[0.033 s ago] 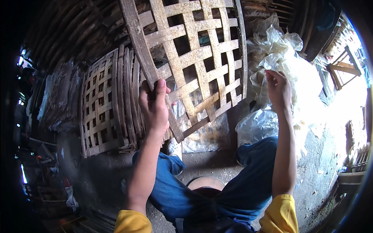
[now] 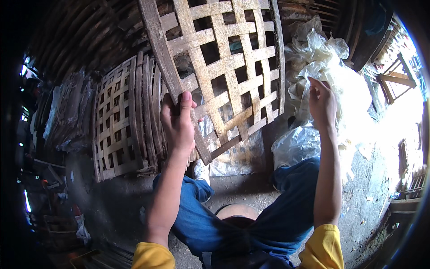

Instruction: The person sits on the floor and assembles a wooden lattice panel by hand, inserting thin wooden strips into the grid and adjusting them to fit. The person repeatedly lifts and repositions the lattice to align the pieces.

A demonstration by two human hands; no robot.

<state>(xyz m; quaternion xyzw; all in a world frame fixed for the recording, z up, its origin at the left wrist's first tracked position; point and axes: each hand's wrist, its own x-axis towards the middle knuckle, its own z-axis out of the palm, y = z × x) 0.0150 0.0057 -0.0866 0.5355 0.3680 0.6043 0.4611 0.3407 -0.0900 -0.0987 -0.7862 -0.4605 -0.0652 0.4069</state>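
Observation:
A woven bamboo-lattice tray [image 2: 228,58] with a dark wooden frame is held tilted up in front of me. My left hand [image 2: 178,121] grips the left rail of its frame near the lower corner, thumb on the near side. My right hand [image 2: 322,101] is raised to the right of the tray, apart from it, fingers loosely bent with a gap between index finger and thumb. I see nothing held in it. Behind that hand lies a heap of crumpled translucent plastic sheets [image 2: 313,58]; whether the fingertips touch it is unclear.
Several similar lattice trays [image 2: 117,121] stand stacked upright at the left. A flat plastic-covered piece [image 2: 239,157] lies beneath the held tray. Below, between my legs, is a round stool seat [image 2: 237,210]. A wooden frame [image 2: 397,78] stands at the far right, in bright light.
The fingertips of my right hand have shifted slightly right and up. My left hand and the tray look unmoved.

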